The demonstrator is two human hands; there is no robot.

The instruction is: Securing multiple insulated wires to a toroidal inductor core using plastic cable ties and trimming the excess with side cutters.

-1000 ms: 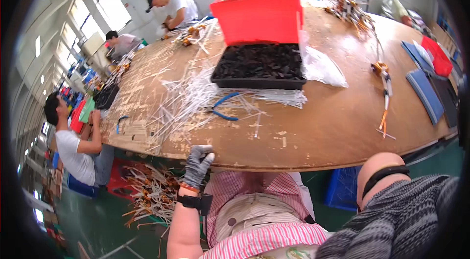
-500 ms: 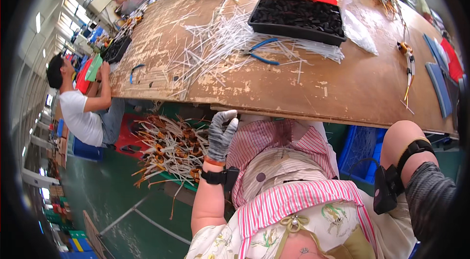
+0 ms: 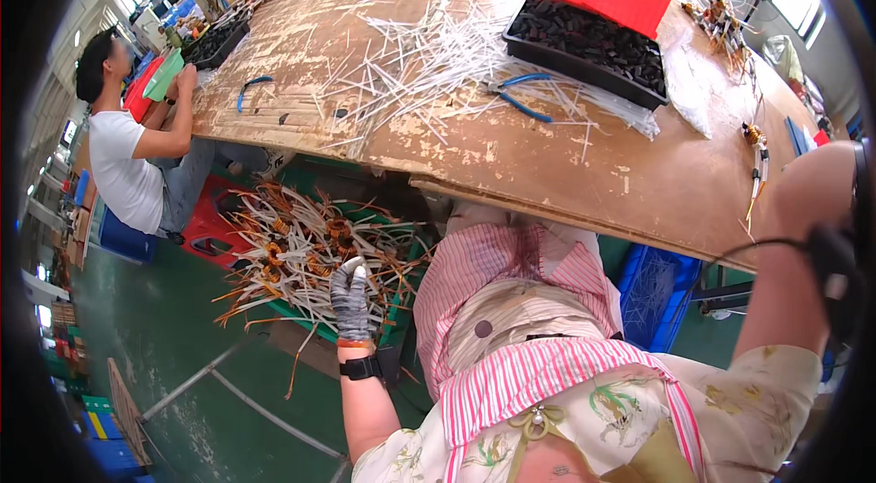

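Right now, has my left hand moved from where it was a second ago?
Yes: your left hand moved down and leftward, away from the table, and now shows against the wired coils.

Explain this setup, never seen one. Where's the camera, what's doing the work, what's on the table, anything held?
There's no machine: a person works by hand, wearing head cameras. This wide fisheye view comes from the left camera, looking down, so straight edges bend.

On the wooden table are loose thin white tubes, blue-handled pliers and a black tray of small black pieces.

The gloved left hand is at a heap of wired coils in a green crate below; whether its grip holds anything, I can't tell. The right hand is out of view.
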